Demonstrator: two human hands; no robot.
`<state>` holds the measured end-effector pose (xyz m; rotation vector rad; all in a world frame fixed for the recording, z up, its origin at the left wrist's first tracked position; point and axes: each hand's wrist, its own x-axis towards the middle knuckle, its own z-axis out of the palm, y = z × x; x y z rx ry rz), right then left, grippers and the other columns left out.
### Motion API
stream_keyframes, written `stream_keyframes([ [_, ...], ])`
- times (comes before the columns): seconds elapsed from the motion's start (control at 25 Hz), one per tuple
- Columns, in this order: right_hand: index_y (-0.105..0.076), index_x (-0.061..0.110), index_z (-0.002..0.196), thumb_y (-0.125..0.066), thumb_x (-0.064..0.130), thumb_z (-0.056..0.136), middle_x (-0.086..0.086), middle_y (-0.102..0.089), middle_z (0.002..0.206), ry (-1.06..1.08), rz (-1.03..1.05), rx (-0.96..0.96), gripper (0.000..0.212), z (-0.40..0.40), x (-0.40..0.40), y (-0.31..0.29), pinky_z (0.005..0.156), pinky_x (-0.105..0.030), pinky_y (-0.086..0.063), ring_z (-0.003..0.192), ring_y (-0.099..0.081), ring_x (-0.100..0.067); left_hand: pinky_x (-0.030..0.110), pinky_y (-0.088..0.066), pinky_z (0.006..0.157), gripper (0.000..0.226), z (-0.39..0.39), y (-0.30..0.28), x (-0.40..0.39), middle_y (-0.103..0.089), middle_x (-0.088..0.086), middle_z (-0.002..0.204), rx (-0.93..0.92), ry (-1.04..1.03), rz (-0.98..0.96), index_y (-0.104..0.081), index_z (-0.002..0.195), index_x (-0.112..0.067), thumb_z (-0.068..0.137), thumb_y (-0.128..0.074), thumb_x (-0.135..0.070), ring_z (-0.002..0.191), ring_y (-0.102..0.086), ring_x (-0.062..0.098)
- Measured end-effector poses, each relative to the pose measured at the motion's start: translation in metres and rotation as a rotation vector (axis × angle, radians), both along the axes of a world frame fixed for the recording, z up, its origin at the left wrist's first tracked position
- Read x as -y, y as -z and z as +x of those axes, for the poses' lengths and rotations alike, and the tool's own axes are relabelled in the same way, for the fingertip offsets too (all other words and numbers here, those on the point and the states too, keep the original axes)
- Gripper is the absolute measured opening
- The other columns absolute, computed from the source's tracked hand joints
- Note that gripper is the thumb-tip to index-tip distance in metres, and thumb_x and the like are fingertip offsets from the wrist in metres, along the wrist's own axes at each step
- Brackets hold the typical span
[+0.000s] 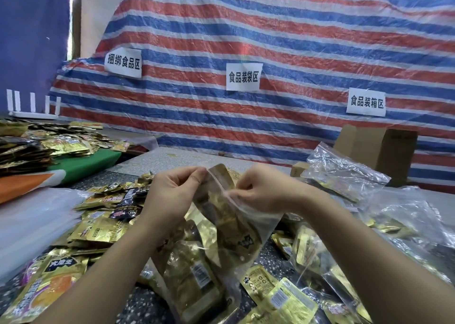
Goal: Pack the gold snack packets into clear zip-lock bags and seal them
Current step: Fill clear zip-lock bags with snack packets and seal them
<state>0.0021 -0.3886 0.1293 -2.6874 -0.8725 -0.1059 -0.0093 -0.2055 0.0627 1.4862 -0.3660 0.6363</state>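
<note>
A clear zip-lock bag [236,227] stuffed with gold snack packets hangs upright in front of me above the table. My left hand [172,193] pinches the left end of its zip strip. My right hand [261,190] pinches the strip a little lower, towards the right end. Whether the strip is closed I cannot tell. Loose gold snack packets [103,225] lie scattered under and left of my hands. More packets [278,294] lie at the front right.
Filled zip-lock bags [403,225] pile up at the right, one bag [344,173] leaning against a cardboard box [376,146]. A stack of empty clear bags [32,222] lies at the left. A heap of packets [37,141] fills the far left. A striped tarp [246,40] with paper signs hangs behind.
</note>
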Motion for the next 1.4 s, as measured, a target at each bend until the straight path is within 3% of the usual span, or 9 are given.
stream_keyframes([
  [0.12,-0.068,-0.002,0.076,-0.032,0.080,0.081,0.004,-0.061,0.059,-0.011,0.157,0.028,0.090,-0.011,0.006,-0.010,0.058,-0.042,-0.045,0.063,-0.055,-0.040,0.022,-0.057,0.068,0.026,-0.004,-0.012,0.001,-0.077,-0.006,0.083,0.003,-0.014,-0.009,-0.079,0.083,-0.037,0.096,-0.060,-0.026,0.080,-0.074,0.010],
  [0.2,-0.070,-0.006,0.087,-0.029,0.092,0.074,-0.015,-0.068,0.075,-0.058,0.145,0.062,0.107,-0.017,0.010,-0.015,0.065,-0.048,-0.047,0.077,-0.061,-0.044,0.020,-0.057,0.067,0.023,-0.008,-0.021,0.001,-0.077,-0.005,0.083,0.018,-0.012,0.006,-0.079,0.085,-0.034,0.096,-0.060,-0.027,0.080,-0.074,0.010],
  [0.4,-0.067,0.004,0.066,-0.063,0.058,0.085,-0.015,-0.061,0.064,-0.115,0.121,0.238,0.057,-0.035,0.018,-0.039,0.059,-0.048,-0.045,0.060,-0.054,-0.032,0.011,-0.052,0.059,0.025,-0.024,-0.046,0.003,-0.076,-0.007,0.077,0.058,-0.011,-0.019,-0.078,0.076,-0.028,0.094,-0.062,-0.024,0.072,-0.071,0.005],
  [0.56,-0.070,0.003,0.070,-0.059,0.048,0.094,-0.016,-0.066,0.068,-0.082,0.169,0.340,0.052,-0.041,0.020,-0.056,0.052,-0.045,-0.044,0.060,-0.057,-0.031,0.014,-0.054,0.064,0.017,-0.033,-0.065,0.003,-0.076,-0.006,0.080,0.079,0.007,-0.017,-0.076,0.091,-0.022,0.095,-0.061,-0.026,0.078,-0.072,0.006],
  [0.72,-0.065,0.010,0.063,-0.060,0.038,0.097,-0.004,-0.060,0.057,-0.026,-0.049,0.386,0.045,-0.044,0.018,-0.054,0.045,-0.024,-0.037,0.046,-0.043,-0.012,0.011,-0.051,0.059,0.022,-0.037,-0.064,0.011,-0.075,-0.009,0.077,0.053,-0.022,0.067,-0.077,0.085,-0.022,0.096,-0.059,-0.028,0.075,-0.070,0.002],
  [0.88,-0.072,0.016,0.076,-0.068,0.034,0.092,0.006,-0.063,0.070,-0.056,-0.058,0.342,0.026,-0.044,0.016,-0.037,0.054,-0.021,-0.045,0.059,-0.056,-0.007,0.023,-0.056,0.065,0.027,-0.037,-0.053,0.017,-0.076,-0.004,0.081,-0.010,0.004,0.083,-0.078,0.079,-0.022,0.096,-0.058,-0.030,0.079,-0.072,0.011],
  [1.04,-0.073,0.016,0.075,-0.070,0.030,0.091,0.008,-0.061,0.069,-0.061,0.060,0.411,0.021,-0.043,0.017,-0.034,0.058,-0.027,-0.049,0.062,-0.055,-0.007,0.019,-0.055,0.058,0.030,-0.039,-0.054,0.016,-0.077,-0.001,0.080,0.010,0.026,0.048,-0.078,0.077,-0.025,0.097,-0.057,-0.030,0.073,-0.073,0.013],
  [1.28,-0.062,0.015,0.058,-0.071,0.029,0.090,0.007,-0.053,0.050,0.015,0.122,0.102,0.037,-0.042,0.003,-0.019,0.044,-0.020,-0.035,0.042,-0.042,-0.003,0.045,-0.061,0.069,0.033,-0.039,-0.044,0.018,-0.076,0.012,0.083,-0.061,0.130,0.051,-0.077,0.080,-0.018,0.086,-0.059,-0.044,0.079,-0.074,0.031],
  [1.4,-0.064,0.021,0.063,-0.065,0.030,0.096,0.014,-0.056,0.046,-0.002,0.098,0.004,0.034,-0.045,0.006,-0.026,0.044,-0.012,-0.036,0.042,-0.048,0.002,0.037,-0.062,0.062,0.031,-0.039,-0.044,0.017,-0.075,0.008,0.079,-0.044,0.098,0.053,-0.078,0.079,-0.020,0.082,-0.060,-0.045,0.074,-0.074,0.023],
])
